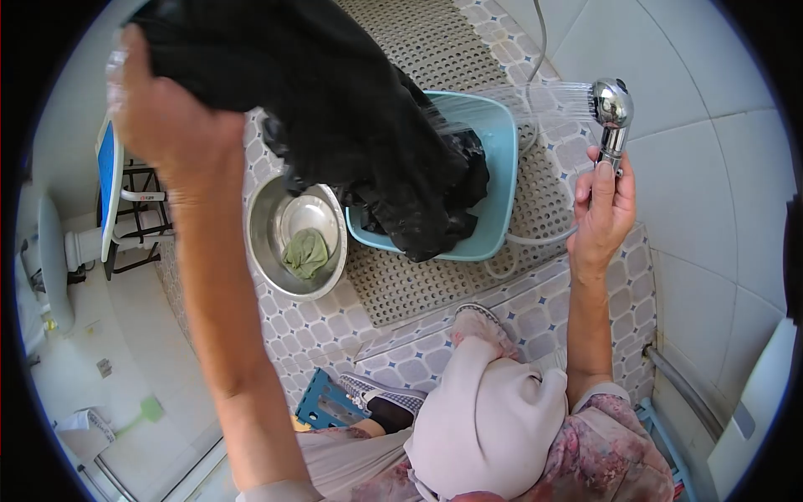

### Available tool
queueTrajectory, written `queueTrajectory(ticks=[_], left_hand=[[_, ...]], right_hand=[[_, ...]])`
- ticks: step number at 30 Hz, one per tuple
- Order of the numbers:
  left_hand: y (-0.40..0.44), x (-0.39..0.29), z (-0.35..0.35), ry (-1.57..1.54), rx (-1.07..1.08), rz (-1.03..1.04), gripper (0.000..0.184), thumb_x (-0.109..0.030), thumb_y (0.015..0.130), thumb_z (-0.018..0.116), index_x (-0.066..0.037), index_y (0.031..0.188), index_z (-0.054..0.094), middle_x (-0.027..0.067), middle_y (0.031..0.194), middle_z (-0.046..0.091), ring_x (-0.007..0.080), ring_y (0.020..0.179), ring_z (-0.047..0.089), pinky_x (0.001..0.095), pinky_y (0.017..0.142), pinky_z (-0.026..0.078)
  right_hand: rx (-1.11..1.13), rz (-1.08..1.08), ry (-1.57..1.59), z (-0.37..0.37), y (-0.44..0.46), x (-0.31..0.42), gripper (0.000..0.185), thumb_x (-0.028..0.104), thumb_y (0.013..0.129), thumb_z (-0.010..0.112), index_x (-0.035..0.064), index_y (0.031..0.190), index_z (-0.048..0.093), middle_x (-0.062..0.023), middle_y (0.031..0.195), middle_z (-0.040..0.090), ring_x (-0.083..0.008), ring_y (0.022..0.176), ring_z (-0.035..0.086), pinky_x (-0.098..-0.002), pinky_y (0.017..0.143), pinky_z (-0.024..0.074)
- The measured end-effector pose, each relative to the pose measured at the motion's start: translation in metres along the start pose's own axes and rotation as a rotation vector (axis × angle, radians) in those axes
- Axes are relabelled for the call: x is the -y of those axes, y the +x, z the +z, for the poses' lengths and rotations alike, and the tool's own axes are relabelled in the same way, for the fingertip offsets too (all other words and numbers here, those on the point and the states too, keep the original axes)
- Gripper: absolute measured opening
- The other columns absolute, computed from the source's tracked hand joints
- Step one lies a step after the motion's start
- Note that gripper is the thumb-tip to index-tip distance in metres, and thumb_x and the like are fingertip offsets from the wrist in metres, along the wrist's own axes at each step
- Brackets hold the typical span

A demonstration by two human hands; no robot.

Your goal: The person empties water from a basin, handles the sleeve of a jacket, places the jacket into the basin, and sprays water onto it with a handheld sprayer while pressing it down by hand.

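Observation:
My left hand is raised at the upper left, its fingers closed on a wet black garment. From there the cloth hangs down to the right, and its lower part lies in a light blue plastic basin. In my right hand is a chrome shower head, gripped by its handle. Water sprays leftward from it onto the black cloth over the basin. Beside the basin stands a round metal bowl with a green cloth in it.
A perforated grey mat lies under the basin on the patterned tile floor. The shower hose runs along the right of the basin. A blue folding stool leans at the left. White tiled wall closes off the right side.

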State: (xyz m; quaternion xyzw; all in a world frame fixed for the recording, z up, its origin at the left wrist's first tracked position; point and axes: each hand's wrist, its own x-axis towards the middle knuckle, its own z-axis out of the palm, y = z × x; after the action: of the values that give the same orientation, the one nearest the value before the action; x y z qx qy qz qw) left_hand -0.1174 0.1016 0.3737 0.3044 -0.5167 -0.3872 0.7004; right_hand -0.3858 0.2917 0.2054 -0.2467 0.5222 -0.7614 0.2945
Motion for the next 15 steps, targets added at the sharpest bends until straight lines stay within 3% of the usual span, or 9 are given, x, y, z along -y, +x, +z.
queueTrajectory(ticks=[2,4,8,10,13,15], left_hand=[[-0.015,0.028,-0.004,0.018,-0.109,-0.059,0.035,-0.025,0.100,0.042,0.002,0.117,0.057,0.0180,0.113,0.064,0.0285,0.102,0.064,0.0454,0.094,0.053],[-0.038,0.067,-0.018,-0.083,-0.134,-0.244,0.022,-0.017,0.097,0.051,0.000,0.110,0.055,0.0119,0.101,0.064,0.0235,0.090,0.067,0.0403,0.079,0.059],[-0.089,0.164,-0.075,-0.216,-0.192,-0.732,0.030,-0.026,0.100,0.046,-0.001,0.113,0.055,0.0118,0.109,0.062,0.0259,0.101,0.061,0.0476,0.092,0.050],[-0.118,0.180,-0.088,-0.125,-0.284,-0.864,0.043,-0.036,0.098,0.051,-0.002,0.125,0.047,0.0144,0.123,0.054,0.0284,0.110,0.056,0.0481,0.095,0.047],[-0.144,0.192,-0.098,-0.071,-0.345,-0.949,0.077,-0.044,0.088,0.067,-0.005,0.142,0.028,0.0150,0.138,0.041,0.0293,0.121,0.048,0.0483,0.098,0.045],[-0.158,0.196,-0.092,0.037,-0.354,-0.893,0.099,-0.045,0.079,0.076,-0.005,0.147,0.015,0.0152,0.142,0.035,0.0294,0.123,0.046,0.0458,0.100,0.043]], right_hand=[[-0.008,0.006,0.003,0.000,0.004,0.001,0.040,0.016,0.096,0.058,-0.0002,0.132,0.048,-0.0057,0.106,0.065,-0.0020,0.061,0.046,-0.0139,0.044,0.0311],[-0.021,0.009,-0.004,-0.003,0.004,0.004,0.039,0.016,0.096,0.058,-0.0001,0.131,0.049,-0.0057,0.106,0.065,-0.0020,0.060,0.046,-0.0139,0.044,0.0310],[0.024,0.023,-0.031,-0.004,0.001,0.004,0.039,0.015,0.096,0.058,0.0000,0.131,0.049,-0.0059,0.105,0.065,-0.0023,0.060,0.047,-0.0143,0.044,0.0323],[0.042,0.011,-0.049,-0.004,0.000,0.005,0.039,0.015,0.096,0.058,0.0001,0.131,0.049,-0.0060,0.105,0.065,-0.0024,0.060,0.047,-0.0146,0.045,0.0334],[0.039,-0.028,-0.057,0.004,-0.003,0.006,0.040,0.015,0.096,0.059,0.0003,0.132,0.049,-0.0059,0.105,0.066,-0.0025,0.060,0.048,-0.0150,0.046,0.0353],[0.036,-0.052,-0.063,0.007,-0.004,0.003,0.041,0.015,0.095,0.060,0.0004,0.132,0.049,-0.0057,0.104,0.066,-0.0025,0.060,0.048,-0.0153,0.047,0.0362]])
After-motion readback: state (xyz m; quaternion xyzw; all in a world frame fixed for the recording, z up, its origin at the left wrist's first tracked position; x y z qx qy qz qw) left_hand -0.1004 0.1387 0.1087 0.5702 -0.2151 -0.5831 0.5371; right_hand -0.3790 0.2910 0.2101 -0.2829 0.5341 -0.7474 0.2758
